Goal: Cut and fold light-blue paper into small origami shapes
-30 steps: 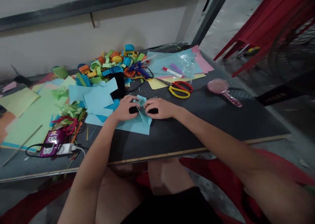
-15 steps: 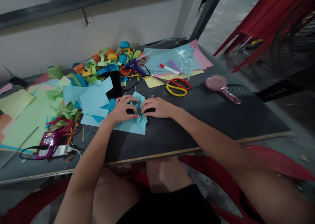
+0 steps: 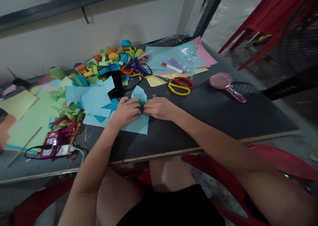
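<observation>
Between my two hands stands a creased piece of light blue paper (image 3: 139,94), its upper part rising above the fingers. My left hand (image 3: 127,112) is closed on its left side, fingers bent and pressed together. My right hand (image 3: 159,109) pinches the same paper from the right, with the fingertips of both hands nearly meeting. Beneath them lies a flat light blue sheet (image 3: 135,126). More cut light blue pieces (image 3: 95,98) lie left of my left hand, beside a black object (image 3: 116,83). The lower part of the held paper is hidden by my fingers.
Scissors (image 3: 181,86) with red and yellow handles lie beyond my right hand, a pink hairbrush (image 3: 221,81) farther right. Behind are a blue glue gun (image 3: 136,66), a marker (image 3: 172,67) and a heap of folded paper strips (image 3: 109,59). A purple device (image 3: 52,143) with cables lies left.
My fingers have closed in on the light blue paper, and the hands have drawn nearer each other. The paper's top looks more gathered and upright. The view has shifted slightly.
</observation>
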`<state>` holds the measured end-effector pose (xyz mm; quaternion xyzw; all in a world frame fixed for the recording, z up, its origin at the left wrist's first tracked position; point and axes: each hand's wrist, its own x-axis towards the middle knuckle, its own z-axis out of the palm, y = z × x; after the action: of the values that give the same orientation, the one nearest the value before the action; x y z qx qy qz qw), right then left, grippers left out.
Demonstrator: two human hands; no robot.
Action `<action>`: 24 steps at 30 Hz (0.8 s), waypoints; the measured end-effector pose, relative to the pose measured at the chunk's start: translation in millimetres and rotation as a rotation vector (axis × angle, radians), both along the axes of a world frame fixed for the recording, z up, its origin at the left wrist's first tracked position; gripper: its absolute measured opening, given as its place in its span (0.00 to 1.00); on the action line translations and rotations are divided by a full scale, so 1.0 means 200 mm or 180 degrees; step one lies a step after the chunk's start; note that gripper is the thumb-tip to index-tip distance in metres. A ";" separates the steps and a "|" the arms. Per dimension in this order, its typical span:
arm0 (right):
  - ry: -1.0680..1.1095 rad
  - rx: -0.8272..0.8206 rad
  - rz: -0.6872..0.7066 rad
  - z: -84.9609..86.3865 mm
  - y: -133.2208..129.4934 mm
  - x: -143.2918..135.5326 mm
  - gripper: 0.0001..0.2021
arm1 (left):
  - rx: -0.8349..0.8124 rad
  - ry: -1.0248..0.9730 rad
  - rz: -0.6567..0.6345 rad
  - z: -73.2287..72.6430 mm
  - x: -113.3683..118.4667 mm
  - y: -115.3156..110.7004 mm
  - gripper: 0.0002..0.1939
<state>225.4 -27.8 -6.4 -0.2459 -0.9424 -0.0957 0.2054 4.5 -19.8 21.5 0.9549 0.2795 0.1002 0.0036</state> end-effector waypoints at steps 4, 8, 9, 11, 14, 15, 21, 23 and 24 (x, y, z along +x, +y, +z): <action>-0.0054 0.0012 -0.0182 -0.02 -0.01 0.00 0.14 | 0.0329 0.0279 -0.0006 0.00 0.02 -0.02 0.15; -0.0006 0.0090 -0.0230 -0.01 0.00 -0.02 0.17 | 0.0524 0.0284 -0.0056 -0.01 0.03 -0.03 0.18; -0.0019 0.0147 -0.0204 -0.01 0.00 -0.03 0.18 | 0.0558 0.0279 -0.0064 -0.01 0.03 -0.03 0.18; -0.0069 0.0314 -0.0193 -0.01 0.00 -0.03 0.20 | 0.0643 0.0289 -0.0063 -0.02 0.03 -0.04 0.18; -0.0131 0.0604 -0.0346 -0.03 -0.02 -0.04 0.21 | 0.0764 0.0388 -0.0016 -0.05 0.05 -0.07 0.20; -0.0125 0.0678 -0.0410 -0.04 -0.03 -0.03 0.21 | 0.0780 0.0433 0.0011 -0.06 0.05 -0.08 0.20; -0.0106 0.0754 -0.0510 -0.07 -0.08 0.00 0.19 | 0.0751 0.0390 0.0070 -0.12 0.07 -0.14 0.21; -0.0132 0.0784 -0.0462 -0.06 -0.10 0.01 0.18 | 0.0651 0.0307 0.0069 -0.12 0.07 -0.15 0.19; -0.0146 0.0791 -0.0466 -0.05 -0.11 0.02 0.18 | 0.0607 0.0268 0.0092 -0.11 0.07 -0.16 0.18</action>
<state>228.7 -49.6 -16.7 -0.2845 -0.9073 -0.2320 0.2052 18.2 -51.4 -1.1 0.9502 0.2822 0.0861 -0.1004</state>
